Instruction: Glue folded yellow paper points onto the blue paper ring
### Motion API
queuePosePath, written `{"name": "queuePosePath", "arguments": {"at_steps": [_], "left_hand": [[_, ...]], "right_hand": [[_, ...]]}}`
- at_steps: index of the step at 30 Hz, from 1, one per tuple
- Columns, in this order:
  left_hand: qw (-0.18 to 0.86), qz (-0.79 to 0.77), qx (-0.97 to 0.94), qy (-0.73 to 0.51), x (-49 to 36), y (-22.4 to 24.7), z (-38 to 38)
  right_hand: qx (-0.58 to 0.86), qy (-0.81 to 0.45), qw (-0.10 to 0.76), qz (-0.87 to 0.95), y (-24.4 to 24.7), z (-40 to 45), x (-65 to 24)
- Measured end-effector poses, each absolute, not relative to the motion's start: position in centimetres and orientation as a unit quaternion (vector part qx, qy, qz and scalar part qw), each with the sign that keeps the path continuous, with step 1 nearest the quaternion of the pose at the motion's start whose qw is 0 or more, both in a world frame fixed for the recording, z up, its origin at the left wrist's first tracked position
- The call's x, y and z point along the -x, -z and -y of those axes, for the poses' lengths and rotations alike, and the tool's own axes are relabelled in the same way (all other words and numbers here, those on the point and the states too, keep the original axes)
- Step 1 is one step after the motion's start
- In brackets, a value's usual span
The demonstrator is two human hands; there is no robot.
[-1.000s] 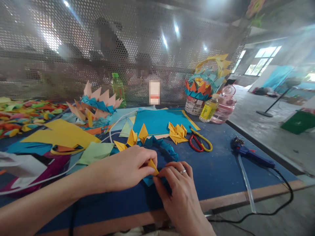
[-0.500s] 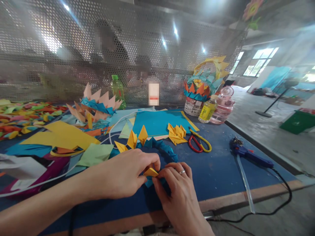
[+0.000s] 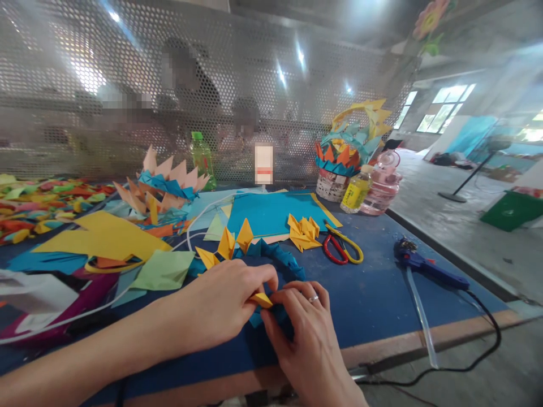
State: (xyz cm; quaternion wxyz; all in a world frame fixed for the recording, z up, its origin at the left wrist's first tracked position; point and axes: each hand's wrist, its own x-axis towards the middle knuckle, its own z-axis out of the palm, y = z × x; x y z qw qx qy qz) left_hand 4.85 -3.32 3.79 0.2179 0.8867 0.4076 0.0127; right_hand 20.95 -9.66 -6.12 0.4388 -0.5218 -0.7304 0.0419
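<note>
My left hand (image 3: pixel 220 305) and right hand (image 3: pixel 297 322) pinch the flimsy yellow paper point (image 3: pixel 261 299); I'd judge edges crease easily.

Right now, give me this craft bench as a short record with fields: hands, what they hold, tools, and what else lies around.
left hand: pinches a yellow folded paper piece
right hand: fingers on the same piece, pressing the blue paper ring
ring: three yellow points already stand on its far left side
tools: scissors and glue gun lie untouched to the right
spare pieces: yellow folded pile on a blue paper sheet
far edge: paper basket, two bottles
surface: blue table
</note>
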Motion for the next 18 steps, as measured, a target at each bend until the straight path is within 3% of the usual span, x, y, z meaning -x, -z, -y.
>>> {"name": "queuePosePath", "arguments": {"at_steps": [11,18], "left_hand": [[0.223,-0.418,-0.881,-0.007,-4.5,-3.57,3.28],[0.169,-0.388,-0.906,-0.021,-4.22,-3.43,3.2]], "right_hand": [[0.496,-0.04,0.445,0.745,5.76,9.55,-20.6],[0.493,-0.059,0.441,0.747,5.61,9.65,-20.62]]}}
